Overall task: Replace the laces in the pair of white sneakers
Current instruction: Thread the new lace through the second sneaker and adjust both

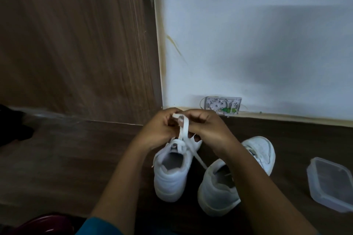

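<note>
Forearms rising from lower edge, left hand (pixel 159 129) and right hand (pixel 208 129) together mid-frame, both pinching a white lace (pixel 183 129)

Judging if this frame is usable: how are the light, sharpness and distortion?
Head view: dim overall, the white wall brightest, with soft shadows across it; left hand, right hand and lace slightly soft; wood panel at left smeared; wide-angle lens bows the wall's edge.

White sneakers (pixel 172 175), flat white lace (pixel 183 129), dark brown wood-grain floor (pixel 66 158), lighter brown grained panel (pixel 76 44), white wall (pixel 248 63) with yellowish streak, translucent grey container (pixel 332 183), teal sleeve (pixel 99 227)
</note>
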Demonstrator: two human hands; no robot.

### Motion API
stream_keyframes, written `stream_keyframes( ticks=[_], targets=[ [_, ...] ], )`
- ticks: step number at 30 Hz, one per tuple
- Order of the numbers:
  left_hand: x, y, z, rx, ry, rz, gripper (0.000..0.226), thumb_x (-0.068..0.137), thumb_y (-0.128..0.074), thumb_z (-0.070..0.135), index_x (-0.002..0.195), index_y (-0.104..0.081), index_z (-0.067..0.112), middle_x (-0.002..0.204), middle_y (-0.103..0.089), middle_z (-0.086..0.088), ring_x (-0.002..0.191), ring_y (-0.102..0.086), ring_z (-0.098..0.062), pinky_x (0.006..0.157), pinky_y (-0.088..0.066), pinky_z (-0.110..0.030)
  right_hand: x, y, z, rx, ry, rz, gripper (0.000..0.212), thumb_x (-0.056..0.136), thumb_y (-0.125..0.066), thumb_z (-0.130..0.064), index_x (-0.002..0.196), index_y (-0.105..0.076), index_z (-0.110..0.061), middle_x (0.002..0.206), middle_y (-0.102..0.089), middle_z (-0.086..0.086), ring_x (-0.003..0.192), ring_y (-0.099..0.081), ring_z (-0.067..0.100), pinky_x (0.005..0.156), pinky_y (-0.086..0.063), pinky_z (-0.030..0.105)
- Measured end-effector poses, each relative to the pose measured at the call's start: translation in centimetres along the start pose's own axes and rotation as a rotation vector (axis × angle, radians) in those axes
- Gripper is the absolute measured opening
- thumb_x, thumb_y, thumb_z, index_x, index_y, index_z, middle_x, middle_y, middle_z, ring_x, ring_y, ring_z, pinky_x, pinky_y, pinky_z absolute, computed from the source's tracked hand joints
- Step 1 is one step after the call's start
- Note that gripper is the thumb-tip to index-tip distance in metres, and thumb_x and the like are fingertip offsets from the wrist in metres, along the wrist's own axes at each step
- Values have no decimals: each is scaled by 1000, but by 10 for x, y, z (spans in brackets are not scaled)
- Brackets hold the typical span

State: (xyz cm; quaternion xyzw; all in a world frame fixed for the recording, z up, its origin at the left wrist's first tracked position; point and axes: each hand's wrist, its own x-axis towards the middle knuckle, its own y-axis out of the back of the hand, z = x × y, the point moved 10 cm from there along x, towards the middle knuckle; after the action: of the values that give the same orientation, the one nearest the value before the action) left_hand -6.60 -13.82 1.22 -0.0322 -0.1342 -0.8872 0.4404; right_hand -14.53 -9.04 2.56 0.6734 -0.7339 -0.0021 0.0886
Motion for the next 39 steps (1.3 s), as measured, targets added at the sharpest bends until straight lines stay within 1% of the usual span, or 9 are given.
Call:
stream_keyframes(
  ticks=[2,5,8,11,15,19,30,35,39],
  targets=[
    [2,5,-7,34,17,20,28,68,-66,2,91,-57,-10,79,-60,-16,75,-57,-19,71,-46,-35,-1,-8,-2,-133,37,-116,20,83,-67,-1,100,-73,-8,89,-72,9,64,-57,-2,61,-44,12],
    [4,9,-17,129,42,0,13,73,-67,5,80,-56,8,75,-56,-13,73,-53,-20,70,-44,-39,0,-10,-3,-316,136,-121,31,80,-65,6,100,-74,-16,91,-72,-7,76,-64,1,75,-50,17],
    [3,17,-21,269,60,44,31,71,-70,9,64,-43,20,60,-44,3,60,-40,-12,61,-33,-33,1,-5,-2,-353,214,-78,35,73,-70,11,88,-74,-20,87,-71,-12,81,-68,7,79,-53,22],
    [0,9,-13,131,15,-1,31,62,-68,26,59,-38,23,57,-36,3,58,-33,-12,56,-29,-29,3,5,5,-158,148,-53,26,72,-70,14,72,-68,-12,82,-72,4,77,-68,14,74,-56,26],
    [-6,-14,-1,73,-78,-181,16,75,-66,8,71,-55,-2,66,-56,-11,67,-50,-16,60,-45,-33,7,18,12,18,75,71,23,86,-56,10,74,-53,-10,62,-63,1,54,-55,10,52,-44,23],
    [-7,-37,9,223,-152,-220,40,71,-58,3,55,-32,28,53,-32,11,52,-29,0,50,-28,-23,9,32,21,113,50,216,35,89,-50,10,74,-46,-21,63,-54,7,56,-48,18,53,-35,28],
    [1,-32,8,288,-118,-78,41,75,-57,-6,61,-37,27,55,-40,11,53,-39,-6,54,-34,-29,4,55,30,205,-23,382,32,81,-54,14,68,-44,-13,54,-51,3,46,-45,11,43,-35,18],
    [-8,-27,31,531,-336,-40,37,70,-56,-2,62,-33,26,59,-39,10,55,-38,-12,52,-34,-37,10,30,45,640,-157,282,19,84,-53,14,76,-59,-2,58,-65,4,52,-60,12,49,-51,20],
    [-16,-22,45,614,-478,21,51,68,-57,-5,63,-25,34,62,-35,13,54,-35,-7,49,-28,-25,10,14,45,860,-196,220,11,72,-63,1,83,-65,2,75,-71,11,71,-68,17,73,-57,26]
  ],
)
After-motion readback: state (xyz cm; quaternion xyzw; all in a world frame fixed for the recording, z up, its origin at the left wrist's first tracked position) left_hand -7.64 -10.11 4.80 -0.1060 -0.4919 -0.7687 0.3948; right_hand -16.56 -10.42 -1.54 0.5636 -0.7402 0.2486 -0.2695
